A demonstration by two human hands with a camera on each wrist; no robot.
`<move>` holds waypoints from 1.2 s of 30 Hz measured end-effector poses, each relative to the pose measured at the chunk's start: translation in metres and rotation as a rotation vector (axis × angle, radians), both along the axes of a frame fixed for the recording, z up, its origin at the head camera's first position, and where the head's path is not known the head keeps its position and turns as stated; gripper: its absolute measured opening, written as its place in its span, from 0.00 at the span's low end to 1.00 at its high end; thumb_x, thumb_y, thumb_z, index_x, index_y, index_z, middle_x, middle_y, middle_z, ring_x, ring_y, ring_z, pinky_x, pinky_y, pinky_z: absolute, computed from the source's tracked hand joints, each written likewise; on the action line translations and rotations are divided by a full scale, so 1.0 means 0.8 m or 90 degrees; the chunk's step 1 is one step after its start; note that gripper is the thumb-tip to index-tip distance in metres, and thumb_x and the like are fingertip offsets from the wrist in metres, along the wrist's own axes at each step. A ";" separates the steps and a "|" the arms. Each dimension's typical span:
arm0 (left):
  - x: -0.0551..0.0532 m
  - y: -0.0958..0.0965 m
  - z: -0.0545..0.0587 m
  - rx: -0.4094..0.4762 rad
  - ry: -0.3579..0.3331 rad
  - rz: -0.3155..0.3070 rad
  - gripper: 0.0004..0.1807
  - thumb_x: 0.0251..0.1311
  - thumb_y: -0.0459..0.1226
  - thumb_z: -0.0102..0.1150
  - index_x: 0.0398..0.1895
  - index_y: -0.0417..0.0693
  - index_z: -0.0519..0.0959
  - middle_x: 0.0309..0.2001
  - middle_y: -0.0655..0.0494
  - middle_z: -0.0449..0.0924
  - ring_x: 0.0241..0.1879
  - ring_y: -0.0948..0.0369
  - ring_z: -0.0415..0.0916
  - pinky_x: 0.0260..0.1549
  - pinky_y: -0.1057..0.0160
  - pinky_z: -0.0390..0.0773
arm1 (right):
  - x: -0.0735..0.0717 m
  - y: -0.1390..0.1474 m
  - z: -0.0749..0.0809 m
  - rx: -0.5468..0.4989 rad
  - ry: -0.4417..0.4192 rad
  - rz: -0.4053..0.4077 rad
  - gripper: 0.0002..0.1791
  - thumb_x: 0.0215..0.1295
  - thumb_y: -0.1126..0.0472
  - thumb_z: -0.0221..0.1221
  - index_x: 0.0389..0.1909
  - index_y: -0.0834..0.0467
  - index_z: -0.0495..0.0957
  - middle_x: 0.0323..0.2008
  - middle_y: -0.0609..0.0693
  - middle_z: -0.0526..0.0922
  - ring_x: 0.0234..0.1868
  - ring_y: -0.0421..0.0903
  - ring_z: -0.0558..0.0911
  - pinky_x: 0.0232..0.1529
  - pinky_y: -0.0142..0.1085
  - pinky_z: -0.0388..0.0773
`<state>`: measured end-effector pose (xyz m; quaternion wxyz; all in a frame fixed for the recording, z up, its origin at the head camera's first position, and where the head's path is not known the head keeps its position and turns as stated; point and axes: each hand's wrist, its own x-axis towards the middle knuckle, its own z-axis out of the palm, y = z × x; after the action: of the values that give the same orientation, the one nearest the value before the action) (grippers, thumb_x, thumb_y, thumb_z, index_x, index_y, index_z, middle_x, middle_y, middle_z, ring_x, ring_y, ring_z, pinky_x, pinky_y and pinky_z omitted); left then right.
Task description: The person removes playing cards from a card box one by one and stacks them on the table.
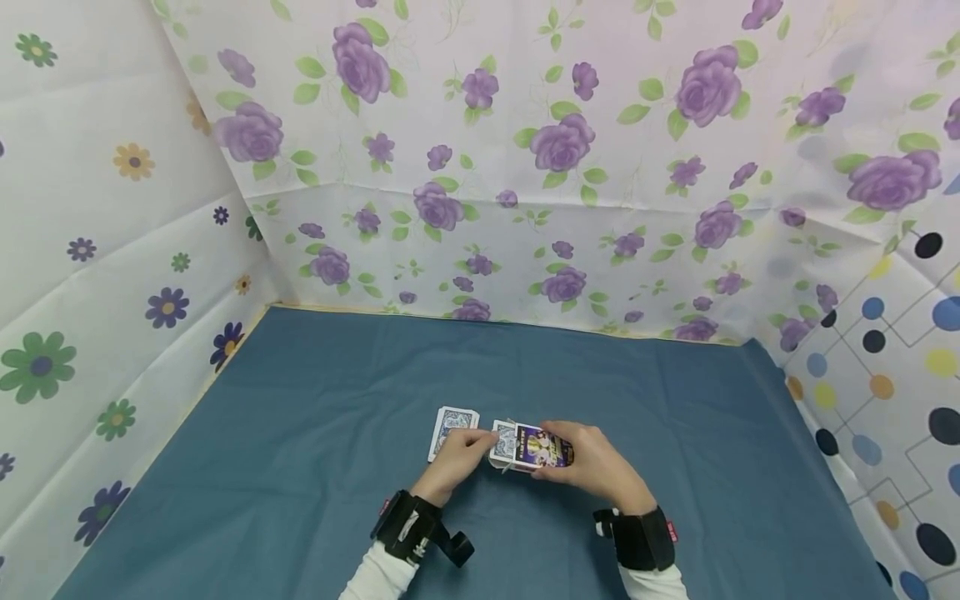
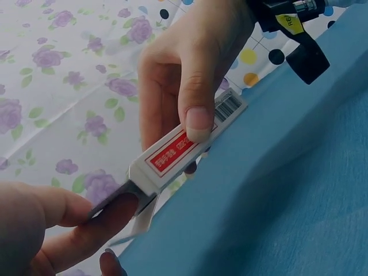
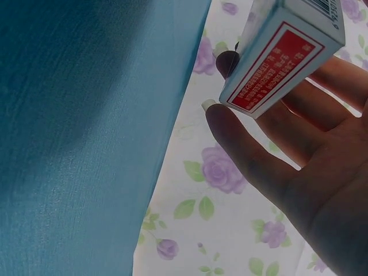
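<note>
A purple-and-white playing card box [image 1: 542, 447] is held over the blue cloth by my right hand [image 1: 596, 458], thumb on one narrow side and fingers on the other. Blue-backed playing cards [image 1: 505, 440] stick out of its left end, where a flap stands folded out. My left hand [image 1: 453, 458] pinches those cards between thumb and forefinger. In the left wrist view the box's side [image 2: 172, 150] shows a red label and a barcode. The right wrist view shows the same box [image 3: 276, 66] above my fingers. More blue-backed cards [image 1: 453, 418] lie just beyond my left hand, partly covered by it.
Blue cloth [image 1: 337, 392] covers the table. A white sheet with purple roses [image 1: 555, 150] rises behind its far edge. Flowered cloth [image 1: 97, 275] hangs on the left, and dotted cloth [image 1: 892, 400] on the right. Black camera straps [image 1: 643, 538] wrap both wrists.
</note>
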<state>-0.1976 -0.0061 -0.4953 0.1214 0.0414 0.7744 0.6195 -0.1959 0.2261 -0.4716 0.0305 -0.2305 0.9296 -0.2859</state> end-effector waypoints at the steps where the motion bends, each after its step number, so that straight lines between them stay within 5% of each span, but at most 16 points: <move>1: 0.000 -0.001 0.000 0.000 -0.001 0.002 0.17 0.68 0.40 0.53 0.44 0.36 0.84 0.38 0.45 0.82 0.32 0.65 0.69 0.35 0.66 0.67 | 0.000 0.000 0.000 0.000 0.001 -0.002 0.38 0.52 0.45 0.71 0.60 0.62 0.75 0.53 0.56 0.82 0.45 0.43 0.81 0.42 0.37 0.77; 4: -0.002 -0.007 0.000 0.003 0.000 0.010 0.16 0.68 0.39 0.52 0.47 0.35 0.83 0.38 0.48 0.82 0.32 0.64 0.69 0.35 0.66 0.68 | 0.001 0.000 0.001 -0.002 0.001 -0.008 0.37 0.51 0.46 0.71 0.60 0.61 0.76 0.53 0.55 0.82 0.45 0.42 0.80 0.42 0.36 0.77; 9: -0.005 -0.018 0.003 0.024 0.014 0.025 0.14 0.68 0.37 0.53 0.39 0.33 0.83 0.27 0.55 0.73 0.26 0.62 0.65 0.30 0.64 0.66 | 0.002 -0.001 0.003 0.000 0.000 -0.007 0.37 0.51 0.46 0.72 0.60 0.61 0.76 0.53 0.55 0.82 0.43 0.41 0.79 0.41 0.35 0.76; 17: -0.006 -0.025 0.005 0.063 -0.011 0.045 0.14 0.68 0.36 0.55 0.44 0.30 0.80 0.25 0.41 0.84 0.21 0.55 0.83 0.27 0.57 0.81 | 0.001 -0.003 0.001 0.007 -0.003 -0.010 0.38 0.51 0.45 0.71 0.59 0.61 0.76 0.53 0.55 0.82 0.43 0.40 0.79 0.41 0.35 0.76; 26: -0.008 -0.046 0.012 0.046 -0.014 0.100 0.13 0.67 0.30 0.52 0.50 0.28 0.77 0.27 0.39 0.82 0.20 0.60 0.79 0.27 0.59 0.79 | 0.002 -0.001 0.003 0.000 -0.026 -0.018 0.38 0.51 0.48 0.72 0.61 0.61 0.75 0.54 0.55 0.82 0.43 0.40 0.79 0.41 0.35 0.76; 36: -0.048 -0.099 -0.001 -0.005 -0.035 0.075 0.15 0.69 0.32 0.51 0.54 0.38 0.80 0.29 0.56 0.76 0.27 0.61 0.68 0.29 0.64 0.69 | 0.000 0.001 -0.001 0.001 -0.012 -0.014 0.37 0.52 0.47 0.71 0.60 0.62 0.75 0.53 0.56 0.82 0.42 0.40 0.78 0.40 0.35 0.75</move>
<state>-0.2360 -0.0850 -0.4962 0.1064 -0.0219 0.7742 0.6236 -0.1958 0.2268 -0.4723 0.0362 -0.2177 0.9319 -0.2879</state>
